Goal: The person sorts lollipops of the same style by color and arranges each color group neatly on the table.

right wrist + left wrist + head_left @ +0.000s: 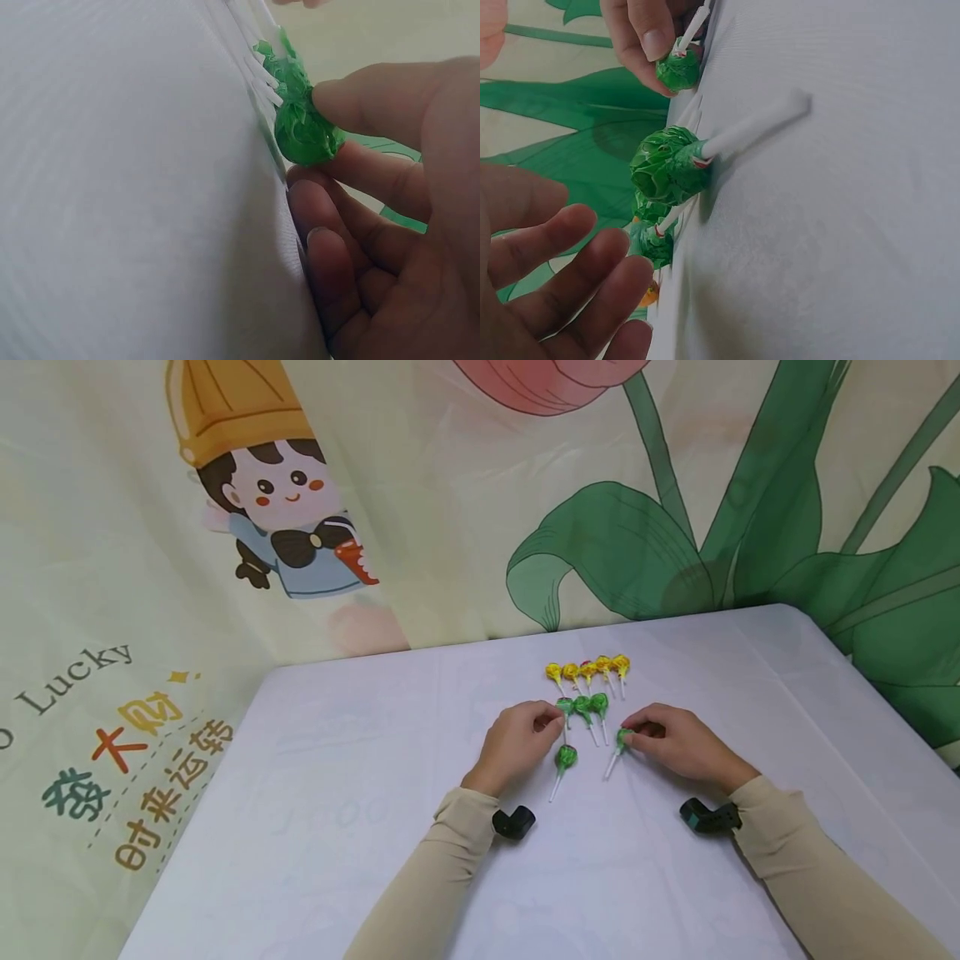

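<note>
My right hand (pixel 678 743) pinches a green-wrapped lollipop (pixel 622 740) by its candy end between thumb and forefinger; its white stick points toward the near side. In the right wrist view the thumb presses on the green wrapper (pixel 304 135). The left hand (pixel 517 739) has its fingertips beside the leftmost green lollipop (pixel 565 704) of a short row. Loosely bent, apart fingers (pixel 604 270) show in the left wrist view, with nothing between them. Nearer than that row, a single green lollipop (pixel 566 757) lies between the hands.
Behind the green row lies a row of several yellow lollipops (pixel 588 670), sticks toward the near side. Everything rests on a white-covered table (pixel 337 777). A printed cloth backdrop (pixel 442 527) hangs at the table's far edge. A black band device (pixel 514 822) sits on each wrist.
</note>
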Demonstrator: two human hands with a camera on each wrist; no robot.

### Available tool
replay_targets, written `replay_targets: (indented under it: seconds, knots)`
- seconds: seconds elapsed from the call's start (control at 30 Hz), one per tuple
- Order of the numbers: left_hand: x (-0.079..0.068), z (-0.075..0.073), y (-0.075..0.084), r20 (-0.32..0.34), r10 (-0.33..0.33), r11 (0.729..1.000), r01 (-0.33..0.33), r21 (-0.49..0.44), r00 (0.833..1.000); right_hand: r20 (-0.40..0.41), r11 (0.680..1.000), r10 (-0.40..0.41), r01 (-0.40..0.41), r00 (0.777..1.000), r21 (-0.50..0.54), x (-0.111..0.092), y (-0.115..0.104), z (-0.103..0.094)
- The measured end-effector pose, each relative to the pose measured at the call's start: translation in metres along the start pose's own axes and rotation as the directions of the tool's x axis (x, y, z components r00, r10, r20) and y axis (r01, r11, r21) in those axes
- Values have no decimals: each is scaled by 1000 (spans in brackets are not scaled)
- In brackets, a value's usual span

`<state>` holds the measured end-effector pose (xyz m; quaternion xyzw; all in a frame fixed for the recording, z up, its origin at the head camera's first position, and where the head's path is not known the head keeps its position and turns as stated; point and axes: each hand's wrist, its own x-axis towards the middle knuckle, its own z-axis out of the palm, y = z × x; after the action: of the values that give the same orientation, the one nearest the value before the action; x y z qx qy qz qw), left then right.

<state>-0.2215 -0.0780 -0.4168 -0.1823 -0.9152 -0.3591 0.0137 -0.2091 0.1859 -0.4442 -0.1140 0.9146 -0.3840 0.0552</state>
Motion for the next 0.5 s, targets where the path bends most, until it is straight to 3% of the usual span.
replay_targets:
  seconds: [0.5]
  knots:
    - [-9, 3, -12, 67, 23, 997, -18, -77, 998, 18, 996, 32, -33, 999, 78, 3, 0, -8]
